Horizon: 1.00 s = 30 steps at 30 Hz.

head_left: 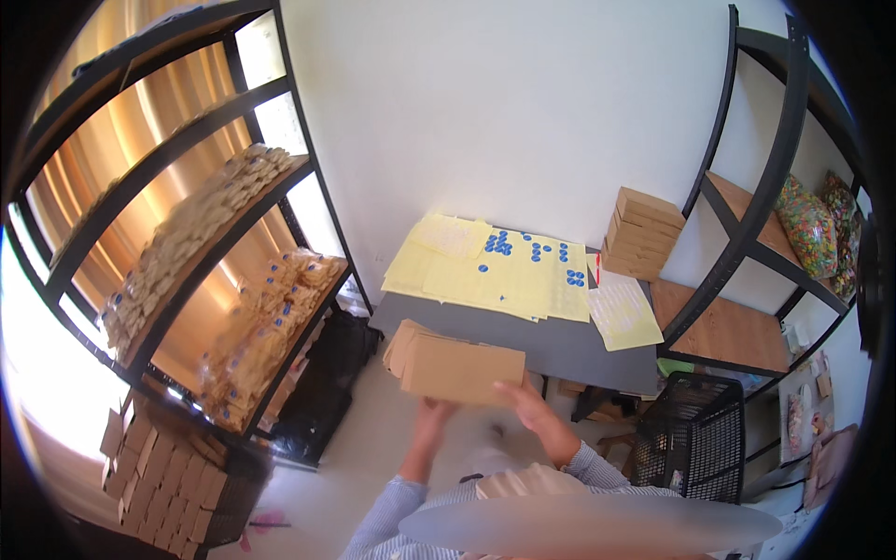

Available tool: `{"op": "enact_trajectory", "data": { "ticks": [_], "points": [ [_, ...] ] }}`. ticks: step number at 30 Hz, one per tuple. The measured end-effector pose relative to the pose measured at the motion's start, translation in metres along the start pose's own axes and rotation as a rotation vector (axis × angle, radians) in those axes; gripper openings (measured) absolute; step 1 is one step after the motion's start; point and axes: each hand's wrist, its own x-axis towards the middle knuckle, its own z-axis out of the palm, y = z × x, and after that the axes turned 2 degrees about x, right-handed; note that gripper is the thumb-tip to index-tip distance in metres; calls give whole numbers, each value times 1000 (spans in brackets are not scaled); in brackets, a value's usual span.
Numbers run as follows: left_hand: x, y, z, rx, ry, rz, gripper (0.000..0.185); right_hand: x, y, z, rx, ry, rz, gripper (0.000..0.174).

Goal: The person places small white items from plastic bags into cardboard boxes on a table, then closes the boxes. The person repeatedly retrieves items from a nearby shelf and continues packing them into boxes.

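Observation:
Between my two hands is a brown cardboard box [465, 371] with its flaps standing out on the left side. My left hand [435, 411] supports it from below, its fingers mostly hidden under the cardboard. My right hand [519, 399] grips the box's right end, thumb on the near face. The box is held in the air just short of a dark grey table [448, 318]. Pale yellow sticker sheets [455, 273] lie on that table, several round blue stickers [498, 243] still on their backing.
A stack of cardboard boxes [642, 234] stands at the table's back right, beside a loose yellow sheet [625, 315]. Shelving with bagged goods [273, 322] rises on the left. A black plastic crate [689, 437] sits at the right; more boxes [164, 483] fill the lower left.

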Motion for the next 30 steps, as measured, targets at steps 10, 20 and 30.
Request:
{"op": "enact_trajectory", "data": {
  "ticks": [10, 20, 30],
  "points": [
    [191, 4, 65, -67, -34, -51, 68, 148, -55, -64, -81, 223, -86, 78],
    [299, 14, 29, 270, -29, -6, 75, 254, -62, -61, -450, 386, -239, 108],
    [313, 61, 2, 334, 52, -23, 67, 292, -65, -20, -960, 34, -472, 89]
  ]
}}
